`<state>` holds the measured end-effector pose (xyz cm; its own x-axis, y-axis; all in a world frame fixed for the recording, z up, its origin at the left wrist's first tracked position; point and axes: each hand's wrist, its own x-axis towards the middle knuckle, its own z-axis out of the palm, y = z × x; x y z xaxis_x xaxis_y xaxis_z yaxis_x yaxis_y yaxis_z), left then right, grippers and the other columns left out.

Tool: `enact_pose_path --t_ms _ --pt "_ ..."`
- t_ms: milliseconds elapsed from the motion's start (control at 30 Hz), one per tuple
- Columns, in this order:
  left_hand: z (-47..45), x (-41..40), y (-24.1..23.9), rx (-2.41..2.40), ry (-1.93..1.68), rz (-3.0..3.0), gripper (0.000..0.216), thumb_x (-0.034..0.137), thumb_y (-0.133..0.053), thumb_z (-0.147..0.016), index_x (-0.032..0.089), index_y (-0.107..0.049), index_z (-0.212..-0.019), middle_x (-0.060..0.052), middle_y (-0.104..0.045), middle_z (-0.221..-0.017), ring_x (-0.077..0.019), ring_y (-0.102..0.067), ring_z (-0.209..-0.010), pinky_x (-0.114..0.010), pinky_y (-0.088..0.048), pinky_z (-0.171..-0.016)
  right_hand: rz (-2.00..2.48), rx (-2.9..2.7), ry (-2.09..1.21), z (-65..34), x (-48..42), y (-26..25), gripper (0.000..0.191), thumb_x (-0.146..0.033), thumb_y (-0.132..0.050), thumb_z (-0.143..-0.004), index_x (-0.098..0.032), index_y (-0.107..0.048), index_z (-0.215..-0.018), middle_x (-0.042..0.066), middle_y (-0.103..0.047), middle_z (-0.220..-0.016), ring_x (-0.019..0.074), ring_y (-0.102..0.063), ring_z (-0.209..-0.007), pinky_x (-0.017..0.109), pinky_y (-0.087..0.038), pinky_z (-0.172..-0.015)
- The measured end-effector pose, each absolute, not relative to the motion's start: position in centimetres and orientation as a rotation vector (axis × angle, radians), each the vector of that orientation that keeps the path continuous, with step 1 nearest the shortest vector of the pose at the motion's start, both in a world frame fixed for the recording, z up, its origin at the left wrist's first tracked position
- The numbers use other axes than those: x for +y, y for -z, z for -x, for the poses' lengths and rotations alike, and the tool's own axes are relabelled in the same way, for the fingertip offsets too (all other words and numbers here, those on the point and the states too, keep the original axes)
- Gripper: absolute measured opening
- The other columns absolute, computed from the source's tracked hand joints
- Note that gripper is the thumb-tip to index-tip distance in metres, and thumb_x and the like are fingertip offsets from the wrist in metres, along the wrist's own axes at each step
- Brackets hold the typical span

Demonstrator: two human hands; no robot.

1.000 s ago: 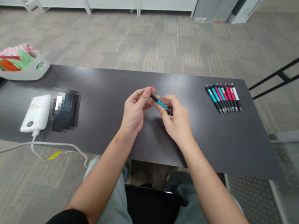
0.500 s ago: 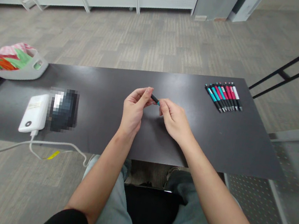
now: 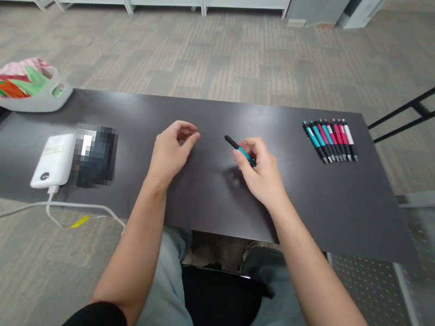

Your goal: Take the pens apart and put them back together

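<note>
My right hand [image 3: 260,170] holds a teal and black pen [image 3: 246,155] between thumb and fingers, above the middle of the dark table [image 3: 203,199]. The pen slants, its black end pointing up and left towards my other hand. No silver tip shows on that end. To the left, apart from the pen, my left hand [image 3: 170,150] is closed in a pinch, thumb close to the curled fingertips. Whatever may be between them is too small to make out. On the right, several pens [image 3: 330,139] in teal, red and white lie side by side, with black grips and silver tips.
A white power bank [image 3: 54,159] with a white cable [image 3: 82,206] lies on the left, beside a blurred-out dark object [image 3: 96,157]. Behind them stands a white basket [image 3: 41,102] with colourful contents. Black bars [image 3: 432,109] rise past the table's right end.
My hands have moved apart. The left has gone left, off the pen; the right keeps the pen, and more of its teal barrel shows. The view has shifted slightly.
</note>
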<state>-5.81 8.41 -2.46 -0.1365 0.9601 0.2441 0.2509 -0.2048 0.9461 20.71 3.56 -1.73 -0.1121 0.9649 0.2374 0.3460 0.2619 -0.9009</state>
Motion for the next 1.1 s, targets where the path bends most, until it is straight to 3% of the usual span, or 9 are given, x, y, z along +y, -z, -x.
enact_pose_path --t_ms 167,333,500,600,667,800,1100 --pt "7.6 8.8 4.2 1.651 -1.091 -1.634 0.015 0.032 -0.105 -0.09 0.028 -0.092 -0.085 -0.009 -0.08 -0.1 -0.0339 -0.072 -0.096 -0.06 -0.052 -0.129 1.224 -1.636 -0.856 -20.9 3.9 1.9 0.025 -0.054 -0.075 -0.113 -0.032 -0.065 -0.118 0.003 -0.076 -0.097 0.028 -0.074 -0.086 0.044 -0.06 -0.085" --pt "8.6 9.3 5.2 1.618 -1.043 -1.72 0.023 0.041 -0.111 -0.081 0.032 -0.091 -0.086 -0.007 -0.073 -0.107 -0.0366 -0.07 -0.098 -0.07 -0.05 -0.131 1.221 -1.64 -0.84 -21.2 4.0 2.1 0.026 -0.055 -0.076 -0.113 -0.033 -0.065 -0.118 0.001 -0.074 -0.094 0.0281 -0.073 -0.084 0.044 -0.058 -0.084" --pt "7.7 8.4 2.8 1.476 -1.154 -1.581 0.051 0.052 -0.123 -0.064 0.03 -0.096 -0.102 -0.01 -0.082 -0.119 -0.0333 -0.068 -0.102 -0.055 -0.054 -0.127 1.21 -1.679 -0.863 -21.3 4.0 2.4 0.026 -0.061 -0.071 -0.117 -0.034 -0.068 -0.118 0.002 -0.074 -0.09 0.0302 -0.073 -0.085 0.047 -0.059 -0.088" --pt "5.4 7.3 0.5 1.166 -1.195 -1.501 0.05 0.057 -0.118 -0.08 0.03 -0.099 -0.118 -0.013 -0.089 -0.127 -0.0319 -0.075 -0.109 -0.043 -0.06 -0.115 1.19 -1.696 -0.908 -20.9 3.8 2.2 0.028 -0.061 -0.072 -0.118 -0.033 -0.069 -0.12 0.0 -0.072 -0.09 0.0286 -0.072 -0.085 0.044 -0.059 -0.087" --pt "3.8 6.7 -0.4 1.0 -1.17 -1.448 0.045 0.06 -0.114 -0.089 0.028 -0.1 -0.116 -0.013 -0.092 -0.119 -0.0313 -0.079 -0.108 -0.041 -0.063 -0.111 1.177 -1.7 -0.947 -20.6 3.6 2.1 0.03 -0.063 -0.072 -0.118 -0.033 -0.069 -0.121 0.0 -0.07 -0.089 0.0277 -0.071 -0.084 0.044 -0.059 -0.086" --pt "1.8 6.4 -0.6 0.941 -1.221 -1.376 0.037 0.059 -0.114 -0.091 0.027 -0.098 -0.1 -0.01 -0.092 -0.104 -0.028 -0.082 -0.1 -0.038 -0.065 -0.105 1.157 -1.695 -0.983 -20.2 3.4 1.8 0.036 -0.069 -0.069 -0.119 -0.033 -0.069 -0.125 0.0 -0.069 -0.089 0.0275 -0.069 -0.084 0.045 -0.061 -0.086" --pt "1.1 6.8 0.0 0.933 -1.288 -1.339 0.044 0.068 -0.111 -0.093 0.027 -0.096 -0.1 -0.007 -0.091 -0.1 -0.0236 -0.082 -0.093 -0.035 -0.065 -0.096 1.18 -1.727 -1.008 -20.5 3.5 0.9 0.054 -0.083 -0.064 -0.119 -0.032 -0.08 -0.115 0.003 -0.071 -0.087 0.0297 -0.071 -0.086 0.045 -0.063 -0.086"
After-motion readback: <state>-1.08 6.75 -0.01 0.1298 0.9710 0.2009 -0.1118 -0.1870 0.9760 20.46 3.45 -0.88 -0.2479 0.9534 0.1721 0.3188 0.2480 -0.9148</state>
